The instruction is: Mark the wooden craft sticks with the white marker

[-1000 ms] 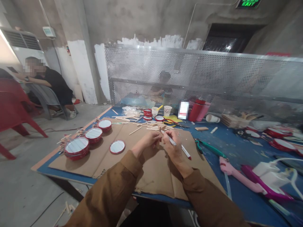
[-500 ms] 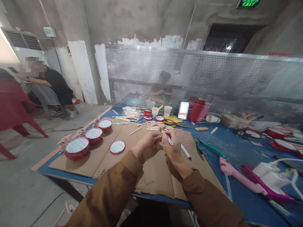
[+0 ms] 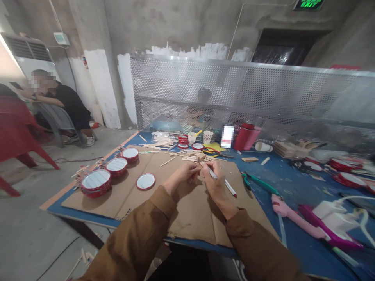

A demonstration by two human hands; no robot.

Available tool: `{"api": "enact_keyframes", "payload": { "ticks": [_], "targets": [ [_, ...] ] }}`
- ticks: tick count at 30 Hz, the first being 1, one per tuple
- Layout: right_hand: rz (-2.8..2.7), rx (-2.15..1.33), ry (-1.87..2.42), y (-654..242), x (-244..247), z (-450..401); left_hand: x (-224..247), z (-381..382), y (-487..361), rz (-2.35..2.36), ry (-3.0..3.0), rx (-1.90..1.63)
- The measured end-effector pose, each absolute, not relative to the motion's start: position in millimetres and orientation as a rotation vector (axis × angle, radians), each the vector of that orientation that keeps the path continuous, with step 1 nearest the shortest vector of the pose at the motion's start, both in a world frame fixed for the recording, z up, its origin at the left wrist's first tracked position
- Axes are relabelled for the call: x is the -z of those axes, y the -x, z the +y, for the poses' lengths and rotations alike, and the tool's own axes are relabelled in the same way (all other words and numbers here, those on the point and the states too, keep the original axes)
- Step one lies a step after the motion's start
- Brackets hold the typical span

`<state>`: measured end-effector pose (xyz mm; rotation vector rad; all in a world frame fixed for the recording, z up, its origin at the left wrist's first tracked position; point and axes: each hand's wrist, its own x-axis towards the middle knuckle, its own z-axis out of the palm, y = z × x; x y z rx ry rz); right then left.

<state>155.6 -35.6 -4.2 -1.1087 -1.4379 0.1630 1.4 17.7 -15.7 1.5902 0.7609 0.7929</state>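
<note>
While in the right hand (image 3: 216, 185), slim white marker (image 3: 213, 173), tilted

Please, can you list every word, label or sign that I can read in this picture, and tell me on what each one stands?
"EXIT": on the green lit sign at the top of the wall.
Too blurred to read: the white pixelated block at the far side of the table.
Too small to read: any marking on the pen in the right hand, or on the small white wall box.
</note>
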Motion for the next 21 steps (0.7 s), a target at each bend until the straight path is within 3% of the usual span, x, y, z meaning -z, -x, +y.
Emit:
{"api": "enact_keyframes", "payload": {
  "ticks": [21],
  "targets": [
    [-1.248,-0.274,1.079,-161.5,0.4,-31.7,15.2,18.7,-4.6,0.809,-1.583,-0.754]
  ]
}}
